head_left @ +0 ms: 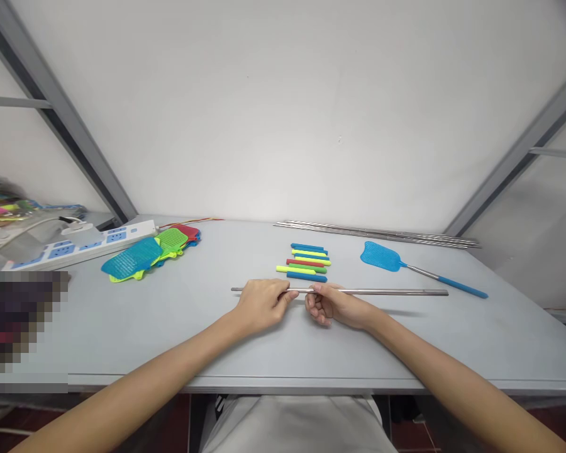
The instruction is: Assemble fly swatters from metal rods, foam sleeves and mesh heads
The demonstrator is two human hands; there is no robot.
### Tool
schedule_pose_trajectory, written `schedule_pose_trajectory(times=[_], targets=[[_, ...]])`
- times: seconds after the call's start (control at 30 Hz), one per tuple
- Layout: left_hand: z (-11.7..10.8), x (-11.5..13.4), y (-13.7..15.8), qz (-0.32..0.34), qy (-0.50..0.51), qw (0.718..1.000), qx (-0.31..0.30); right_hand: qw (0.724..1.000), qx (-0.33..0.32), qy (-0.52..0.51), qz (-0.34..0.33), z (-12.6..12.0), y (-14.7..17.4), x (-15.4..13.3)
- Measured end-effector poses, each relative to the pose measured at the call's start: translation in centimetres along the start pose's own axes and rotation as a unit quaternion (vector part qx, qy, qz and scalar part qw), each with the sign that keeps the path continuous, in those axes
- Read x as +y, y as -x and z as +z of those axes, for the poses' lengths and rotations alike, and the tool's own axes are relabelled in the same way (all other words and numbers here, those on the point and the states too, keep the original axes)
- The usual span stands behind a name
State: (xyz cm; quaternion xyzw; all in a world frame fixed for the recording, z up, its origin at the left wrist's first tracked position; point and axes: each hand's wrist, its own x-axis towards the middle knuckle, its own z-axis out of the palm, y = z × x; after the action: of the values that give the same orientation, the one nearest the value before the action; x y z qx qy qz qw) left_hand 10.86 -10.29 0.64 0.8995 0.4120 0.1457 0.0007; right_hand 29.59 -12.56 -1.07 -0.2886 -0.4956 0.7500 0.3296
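Two bare hands sit near the centre of the head view, and we see both of them on one slender metal rod [391, 292]. It lies nearly level across the middle of the frame, running past the left hand [263, 304] on one side and much farther toward the right of the frame on the other. We find the left hand with its back turned up, thumb and forefinger closed on the rod in a pinch; its other fingers are bent over and mostly hidden from us. The right hand [334, 303], just beside it, also pinches the rod, its thumb laid along it, while the remaining fingers curl loosely below, clear of the metal. A small gap parts the two hands. Just above them in the frame we make out a cluster of coloured plastic handles [307, 275] in blue, yellow, green and red, lying roughly parallel. Right of centre lies a blue fly swatter [381, 257], and behind it a bundle of metal rods [382, 235] rests along the wall. At centre left we see overlapping swatter heads [134, 258] beside a white power strip [82, 247], all on the grey table [193, 362].
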Motion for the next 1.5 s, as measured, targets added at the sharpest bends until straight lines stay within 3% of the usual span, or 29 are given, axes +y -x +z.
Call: schedule_pose_trajectory(times=[0.37, 0.5, 0.8, 0.97, 1.07, 1.2, 1.37, 1.5], targets=[[0.0, 0.8, 0.0, -0.047, 0.077, 0.996, 0.004, 1.0, -0.026, 0.012, -0.011, -0.2, -0.3, 0.3], [0.4, 0.6, -0.6, -0.067, 0.093, 0.993, 0.001, 1.0, 0.003, -0.007, -0.018, -0.5, -0.7, 0.1], [0.3, -0.3, -1.8, -0.044, 0.131, 0.99, 0.003, 0.998, 0.064, -0.026, -0.005, -0.4, -1.0, -0.1], [0.2, -1.2, -1.8, -0.135, 0.099, 0.986, -0.006, 0.997, 0.074, -0.028, -0.014, -0.3, -1.1, 0.0], [0.4, -1.4, -1.5, -0.154, 0.096, 0.983, -0.036, 0.997, 0.067, -0.001, -0.026, -0.3, -1.0, 0.0], [0.4, -1.4, -1.3, -0.13, 0.111, 0.984, -0.051, 0.994, 0.054, 0.083, -0.052, 0.0, -0.7, -0.2], [0.4, -1.6, -1.5, -0.146, 0.116, 0.982, -0.027, 0.982, 0.037, 0.171, -0.075, 0.4, -0.3, -0.3], [0.6, -1.6, -1.4, -0.169, 0.14, 0.975, -0.019, 0.981, 0.024, 0.179, -0.066, 0.6, -0.2, -0.4]])
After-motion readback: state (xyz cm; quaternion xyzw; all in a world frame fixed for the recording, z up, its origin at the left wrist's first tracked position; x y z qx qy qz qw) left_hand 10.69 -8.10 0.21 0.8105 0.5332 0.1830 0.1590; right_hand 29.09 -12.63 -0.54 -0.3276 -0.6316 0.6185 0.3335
